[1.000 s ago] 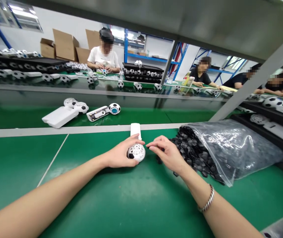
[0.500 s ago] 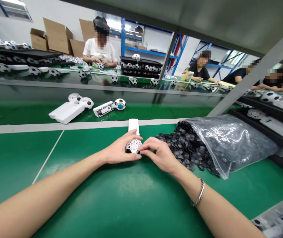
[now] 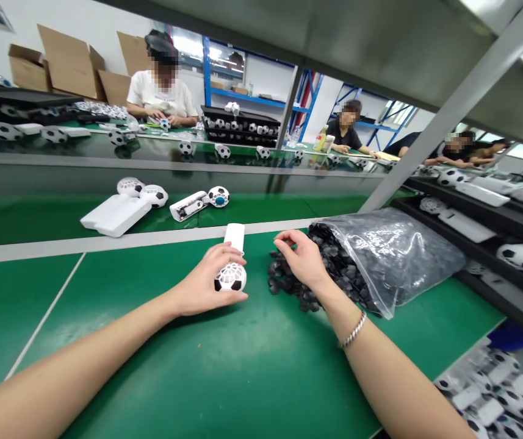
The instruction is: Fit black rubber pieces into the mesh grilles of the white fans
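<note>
My left hand (image 3: 206, 277) is wrapped round the ball-shaped head of a handheld fan (image 3: 231, 275), which lies on the green work surface. The fan has an open white grille, black football patches low on its head and a white handle pointing away from me. To the right, my right hand (image 3: 298, 256) hovers at the left side of a heap of small black plastic pieces (image 3: 341, 268). Its thumb and forefinger are drawn together, and whatever is between the tips cannot be made out. The heap spills out of a clear plastic bag (image 3: 403, 256).
White fan parts (image 3: 117, 213) and an opened fan (image 3: 192, 206) lie on the belt beyond the pale strip. Black racks (image 3: 467, 235) of fans stand at right, near a slanted metal post (image 3: 444, 122). A co-worker (image 3: 163, 94) sits across the line; other people are farther right.
My right hand has left the fan's head and moved right to the black pieces. The left hand keeps hold of the fan. The camera view has turned somewhat to the right.
</note>
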Tool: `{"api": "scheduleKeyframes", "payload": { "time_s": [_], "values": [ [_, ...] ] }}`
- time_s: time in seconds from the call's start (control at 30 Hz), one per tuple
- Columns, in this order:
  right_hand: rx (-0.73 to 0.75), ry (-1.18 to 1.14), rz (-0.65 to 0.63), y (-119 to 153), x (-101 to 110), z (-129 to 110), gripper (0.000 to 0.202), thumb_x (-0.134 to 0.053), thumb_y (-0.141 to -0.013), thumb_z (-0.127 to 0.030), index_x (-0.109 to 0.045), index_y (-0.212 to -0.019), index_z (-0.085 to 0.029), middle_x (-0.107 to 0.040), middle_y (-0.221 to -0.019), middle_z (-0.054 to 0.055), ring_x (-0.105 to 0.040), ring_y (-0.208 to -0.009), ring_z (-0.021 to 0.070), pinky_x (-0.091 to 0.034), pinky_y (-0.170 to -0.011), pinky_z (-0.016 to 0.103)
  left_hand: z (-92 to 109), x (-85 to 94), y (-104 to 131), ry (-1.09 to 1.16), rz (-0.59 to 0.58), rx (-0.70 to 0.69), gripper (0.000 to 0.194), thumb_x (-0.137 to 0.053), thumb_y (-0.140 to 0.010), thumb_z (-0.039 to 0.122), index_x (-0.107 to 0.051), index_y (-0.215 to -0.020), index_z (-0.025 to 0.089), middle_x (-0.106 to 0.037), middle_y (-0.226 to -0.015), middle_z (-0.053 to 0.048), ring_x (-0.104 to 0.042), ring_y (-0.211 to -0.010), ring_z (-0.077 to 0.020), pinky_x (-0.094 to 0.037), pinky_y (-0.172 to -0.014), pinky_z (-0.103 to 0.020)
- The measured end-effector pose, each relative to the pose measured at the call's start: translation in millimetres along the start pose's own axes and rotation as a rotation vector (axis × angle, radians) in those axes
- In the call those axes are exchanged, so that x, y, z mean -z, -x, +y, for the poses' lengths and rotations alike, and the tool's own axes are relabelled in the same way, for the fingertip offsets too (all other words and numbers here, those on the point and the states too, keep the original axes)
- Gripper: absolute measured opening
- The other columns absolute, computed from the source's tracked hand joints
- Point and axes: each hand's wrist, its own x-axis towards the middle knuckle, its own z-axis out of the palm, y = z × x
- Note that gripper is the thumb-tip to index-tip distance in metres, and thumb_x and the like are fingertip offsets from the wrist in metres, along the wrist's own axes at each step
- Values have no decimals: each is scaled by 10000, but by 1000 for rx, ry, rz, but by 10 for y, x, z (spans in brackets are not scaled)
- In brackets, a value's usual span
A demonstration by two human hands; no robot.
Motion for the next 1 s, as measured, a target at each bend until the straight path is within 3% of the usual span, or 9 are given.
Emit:
{"api": "scheduleKeyframes", "payload": {
  "time_s": [0.13, 0.4, 0.53, 0.63, 0.73, 0.87, 1.0],
  "values": [
    [7, 476, -114, -38, 33, 185, 178, -500, -868, -231, -637, -976, -197, -612, -1027, 68, -460, -952, 245, -350, -829, 371, -13, -30, 10, -69, 50, 56, 457, -675, -654, 382, -508, -1069, 286, -350, -1100, -53, -315, -1147, -272, -292, -993, -471],
    [88, 555, -257, 45, 50, 51, 120, -557, -829, -191, -670, -829, -232, -641, -834, 44, -509, -830, 216, -362, -718, 330, -12, 93, 8, 52, 21, -8, 482, -671, -632, 256, -494, -1080, 268, -401, -1063, -30, -429, -1060, -229, -351, -971, -384],
    [114, 543, -254, 44, 92, 61, 169, -533, -830, -172, -671, -754, -234, -627, -810, 44, -519, -799, 212, -369, -708, 326, 10, 60, 29, 46, 88, 77, 541, -683, -595, 262, -486, -1099, 256, -412, -1066, -35, -443, -1054, -242, -375, -952, -389],
    [127, 450, -175, 44, 91, 62, 150, -503, -844, -182, -643, -812, -224, -611, -794, 41, -523, -771, 204, -387, -703, 314, 19, 7, 39, 40, 159, 186, 578, -716, -569, 367, -488, -1083, 234, -407, -1031, -42, -470, -989, -246, -423, -888, -400],
    [62, 201, -132, 60, 75, 21, 104, -467, -856, -205, -569, -875, -221, -576, -692, -2, -523, -656, 168, -402, -616, 272, 23, 10, 37, 71, 148, 187, 510, -693, -602, 361, -492, -1052, 227, -415, -1012, -39, -494, -934, -226, -437, -858, -391],
    [-64, -170, -209, 101, -2, -65, 131, -419, -869, -254, -539, -836, -214, -546, -638, -29, -516, -561, 128, -416, -561, 241, 43, 65, 30, 61, 130, 169, 440, -634, -627, 242, -504, -1047, 225, -440, -1035, -41, -509, -936, -218, -432, -860, -365],
    [-139, -395, -272, 158, -125, -132, 142, -468, -832, -256, -546, -928, -185, -567, -753, 4, -555, -651, 135, -459, -612, 250, 68, 50, 27, 17, 206, 189, 395, -551, -648, 164, -517, -1038, 220, -478, -1071, -47, -499, -995, -228, -419, -875, -354]
  ]
}}
